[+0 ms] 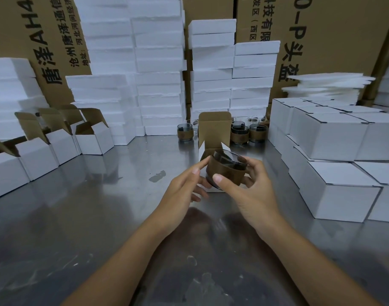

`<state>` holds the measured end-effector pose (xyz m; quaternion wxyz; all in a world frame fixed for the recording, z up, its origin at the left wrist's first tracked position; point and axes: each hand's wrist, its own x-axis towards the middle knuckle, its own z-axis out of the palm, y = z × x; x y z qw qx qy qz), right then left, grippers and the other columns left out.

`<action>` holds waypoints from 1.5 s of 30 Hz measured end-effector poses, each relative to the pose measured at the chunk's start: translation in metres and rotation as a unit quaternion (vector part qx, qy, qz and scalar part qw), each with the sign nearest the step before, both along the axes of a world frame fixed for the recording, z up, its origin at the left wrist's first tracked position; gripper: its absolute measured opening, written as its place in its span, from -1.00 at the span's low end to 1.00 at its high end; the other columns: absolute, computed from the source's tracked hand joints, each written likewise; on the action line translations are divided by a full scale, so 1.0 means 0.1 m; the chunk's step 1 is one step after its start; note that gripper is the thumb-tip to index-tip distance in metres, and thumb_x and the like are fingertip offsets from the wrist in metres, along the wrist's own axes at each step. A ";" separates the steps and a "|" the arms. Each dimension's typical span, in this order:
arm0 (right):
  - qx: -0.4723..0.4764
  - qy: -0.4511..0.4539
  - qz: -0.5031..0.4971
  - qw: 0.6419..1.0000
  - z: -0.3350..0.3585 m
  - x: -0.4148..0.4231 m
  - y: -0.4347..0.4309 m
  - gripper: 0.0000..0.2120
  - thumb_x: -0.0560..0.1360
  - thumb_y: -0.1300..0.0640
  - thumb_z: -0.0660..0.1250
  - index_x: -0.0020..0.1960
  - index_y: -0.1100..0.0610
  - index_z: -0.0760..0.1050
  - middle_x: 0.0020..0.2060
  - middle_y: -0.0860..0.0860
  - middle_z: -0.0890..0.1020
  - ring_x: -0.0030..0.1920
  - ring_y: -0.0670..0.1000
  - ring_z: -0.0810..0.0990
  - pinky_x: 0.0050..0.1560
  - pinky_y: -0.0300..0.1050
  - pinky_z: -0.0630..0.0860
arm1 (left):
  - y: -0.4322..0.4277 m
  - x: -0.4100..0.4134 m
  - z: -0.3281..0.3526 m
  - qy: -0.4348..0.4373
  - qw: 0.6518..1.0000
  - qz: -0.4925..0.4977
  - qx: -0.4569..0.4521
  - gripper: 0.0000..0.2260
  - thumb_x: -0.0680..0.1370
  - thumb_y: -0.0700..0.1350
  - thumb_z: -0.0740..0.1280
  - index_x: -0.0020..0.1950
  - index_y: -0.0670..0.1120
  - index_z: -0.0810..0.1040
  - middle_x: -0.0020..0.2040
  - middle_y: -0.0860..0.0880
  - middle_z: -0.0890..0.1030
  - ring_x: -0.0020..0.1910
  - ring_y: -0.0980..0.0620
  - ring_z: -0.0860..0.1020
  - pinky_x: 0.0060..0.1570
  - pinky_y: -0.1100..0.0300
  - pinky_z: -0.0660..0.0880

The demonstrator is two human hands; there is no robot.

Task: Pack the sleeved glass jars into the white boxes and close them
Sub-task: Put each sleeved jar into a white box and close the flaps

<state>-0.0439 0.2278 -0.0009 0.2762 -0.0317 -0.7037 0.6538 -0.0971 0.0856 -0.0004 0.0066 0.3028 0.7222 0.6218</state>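
Observation:
A glass jar in a brown sleeve (225,171) is tilted on its side just in front of an open white box (213,133) whose brown-lined lid flap stands upright. My right hand (251,191) grips the jar, thumb on the sleeve and fingers behind it. My left hand (184,191) is at the jar's left, its index finger stretched along the sleeve's upper edge and the other fingers under the jar near the box front. Several more sleeved jars (240,133) stand behind the box.
Open white boxes (87,138) line the left of the steel table (79,217). Closed white boxes (334,138) are stacked on the right. White foam blocks (158,69) and big cardboard cartons (321,29) wall the back.

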 end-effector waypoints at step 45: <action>0.003 0.115 0.027 0.993 0.17 0.11 -0.02 -0.52 0.25 -0.14 0.40 0.15 -0.15 0.43 -0.02 -0.31 0.60 0.11 -0.34 0.49 -0.05 -0.57 0.38 | 0.13 0.07 -0.07 0.392 0.888 0.185 -0.155 -0.90 0.50 -0.11 0.31 -0.05 -0.10 0.56 -0.21 0.00 0.58 -0.24 0.15 0.42 -0.23 0.32 0.36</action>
